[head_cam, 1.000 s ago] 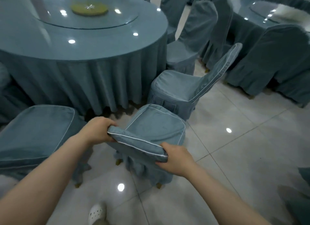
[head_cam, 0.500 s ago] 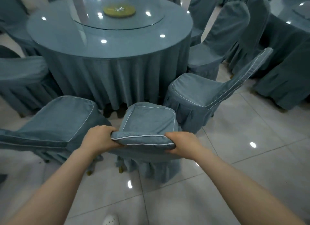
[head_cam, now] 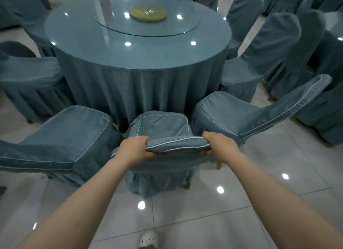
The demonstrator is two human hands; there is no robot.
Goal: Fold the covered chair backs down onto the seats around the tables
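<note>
A blue-grey covered chair [head_cam: 163,124] with white piping stands right in front of me, facing the round table [head_cam: 137,50]. My left hand [head_cam: 134,149] grips the left end of its chair back top edge [head_cam: 178,144], and my right hand [head_cam: 220,145] grips the right end. The back leans toward me, seat visible beyond it. Another covered chair [head_cam: 61,137] stands at the left. The covered chair on the right [head_cam: 241,115] has its back tilted outward.
A glass turntable [head_cam: 148,20] with a yellow centre sits on the table. More covered chairs [head_cam: 259,50] ring it and fill the right side. Glossy tiled floor [head_cam: 204,221] lies beneath me, my white shoe [head_cam: 148,238] at the bottom.
The chair has swung round from an angle to face the table squarely, and sits closer to it. Both hands keep their hold on the back's top edge.
</note>
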